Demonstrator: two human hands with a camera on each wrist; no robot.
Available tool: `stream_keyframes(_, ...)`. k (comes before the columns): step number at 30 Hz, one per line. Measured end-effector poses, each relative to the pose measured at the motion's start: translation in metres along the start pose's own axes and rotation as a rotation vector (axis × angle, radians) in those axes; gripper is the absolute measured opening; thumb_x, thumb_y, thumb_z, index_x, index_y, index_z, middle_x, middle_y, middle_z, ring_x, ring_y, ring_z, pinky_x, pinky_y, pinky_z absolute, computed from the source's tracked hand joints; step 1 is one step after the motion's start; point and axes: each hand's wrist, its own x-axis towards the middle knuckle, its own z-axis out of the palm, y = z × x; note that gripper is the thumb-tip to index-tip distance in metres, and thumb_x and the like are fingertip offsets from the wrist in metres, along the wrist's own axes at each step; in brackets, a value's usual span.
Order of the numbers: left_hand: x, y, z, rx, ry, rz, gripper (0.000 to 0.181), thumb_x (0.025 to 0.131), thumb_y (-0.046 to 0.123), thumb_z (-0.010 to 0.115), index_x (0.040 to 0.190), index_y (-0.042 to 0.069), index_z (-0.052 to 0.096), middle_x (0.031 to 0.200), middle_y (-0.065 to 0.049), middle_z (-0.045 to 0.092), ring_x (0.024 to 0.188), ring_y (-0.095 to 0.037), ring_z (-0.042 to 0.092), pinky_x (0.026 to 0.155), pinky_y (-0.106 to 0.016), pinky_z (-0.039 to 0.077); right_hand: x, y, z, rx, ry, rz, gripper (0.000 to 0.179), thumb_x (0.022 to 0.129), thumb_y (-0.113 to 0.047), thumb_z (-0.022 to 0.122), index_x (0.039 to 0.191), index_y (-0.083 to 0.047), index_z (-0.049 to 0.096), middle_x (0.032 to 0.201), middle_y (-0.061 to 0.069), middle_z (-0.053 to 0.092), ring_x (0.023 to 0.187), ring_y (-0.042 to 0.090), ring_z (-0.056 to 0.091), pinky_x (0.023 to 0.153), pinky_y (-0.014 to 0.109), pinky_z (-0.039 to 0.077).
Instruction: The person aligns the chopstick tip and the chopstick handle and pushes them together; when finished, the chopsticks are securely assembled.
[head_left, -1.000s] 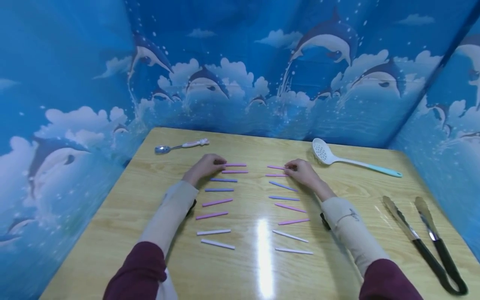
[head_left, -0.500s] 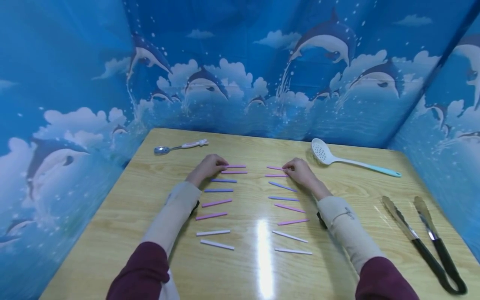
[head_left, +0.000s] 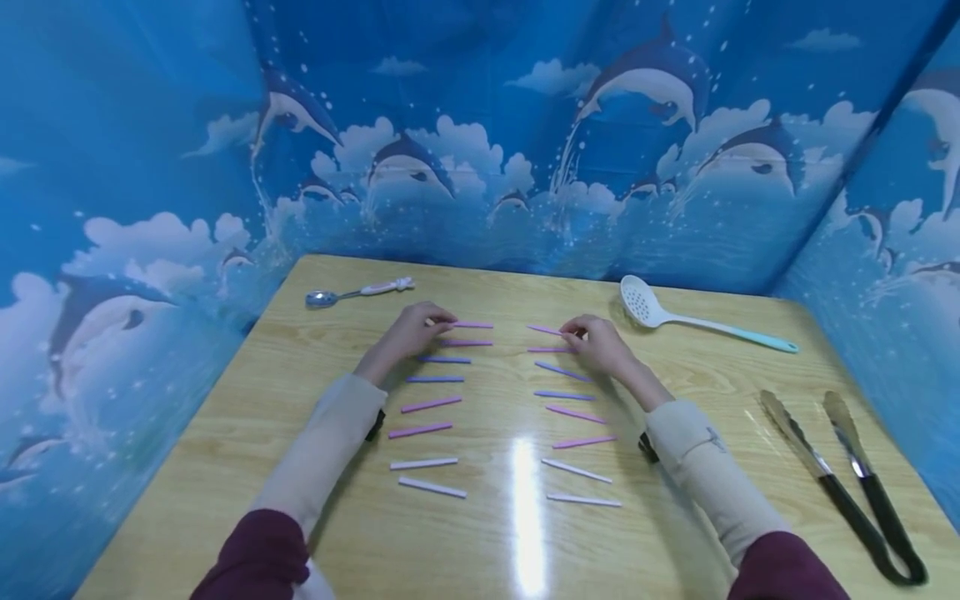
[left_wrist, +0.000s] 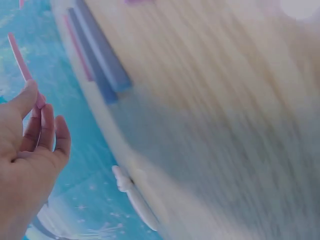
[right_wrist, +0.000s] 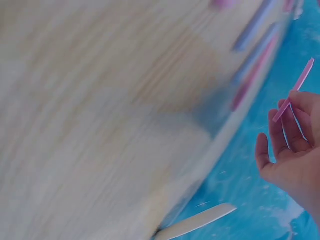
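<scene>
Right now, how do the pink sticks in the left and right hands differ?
Slant: in the head view, the left stick lies nearly level; the right stick slopes down toward the right hand.
Grip: the left hand pinches the left stick near one end; the right stick juts out on both sides of the right hand's pinch.
Shared: both are thin, straight and pink.

We see a wood-grain table (head_left: 225, 450). Far left, we log a metal spoon (head_left: 378, 288), pale handle pointing right. Far right: white perforated skimmer (head_left: 660, 317), mint handle end. Right, nearer: spread tongs (head_left: 887, 508), black handles. Blue dolphin curtain (head_left: 465, 225) along far, left and right sides.
</scene>
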Motion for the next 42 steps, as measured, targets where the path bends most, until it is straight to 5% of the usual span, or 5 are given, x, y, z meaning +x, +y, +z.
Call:
stream_keyframes(13,-0.028,0.026,0.001,-0.092,0.055,0.081,0.02,0.091,0.008,0.063,0.11,0.003,0.068,0.106,-0.012,0.066,0.098,-0.024,0.062,0.081,-0.032,0.055,-0.031,-0.052,-0.001,0.146,0.101,-0.118,0.011,0.089,-0.004,0.065,0.096,0.002,0.07,0.09,0.013,0.068,0.083,0.025,0.063,0.077,0.042,0.054)
stream_keyframes(18,-0.035,0.031,0.002,-0.105,0.093,0.115,0.02,0.09,0.01,0.064,0.108,0.002,0.069,0.102,-0.011,0.066,0.094,-0.024,0.063,0.079,-0.031,0.056,-0.038,-0.057,-0.003,0.149,0.103,-0.145,0.011,0.089,-0.006,0.066,0.097,0.001,0.07,0.089,0.011,0.068,0.082,0.024,0.063,0.079,0.044,0.054)
stream_keyframes(33,-0.04,0.04,0.006,-0.105,0.081,0.143,0.02,0.091,0.01,0.063,0.108,0.002,0.069,0.1,-0.011,0.067,0.092,-0.023,0.063,0.08,-0.032,0.056,-0.041,-0.059,-0.001,0.13,0.083,-0.175,0.011,0.088,-0.005,0.066,0.097,0.001,0.07,0.086,0.009,0.067,0.079,0.02,0.062,0.073,0.039,0.054)
stream_keyframes(42,-0.042,0.036,0.008,-0.064,0.121,0.342,0.014,0.088,0.0,0.064,0.1,-0.003,0.07,0.092,-0.012,0.065,0.084,-0.024,0.062,0.071,-0.029,0.054,-0.045,-0.054,-0.008,0.052,0.071,-0.334,0.01,0.085,0.001,0.067,0.094,0.001,0.071,0.081,0.007,0.065,0.075,0.018,0.058,0.065,0.036,0.052)
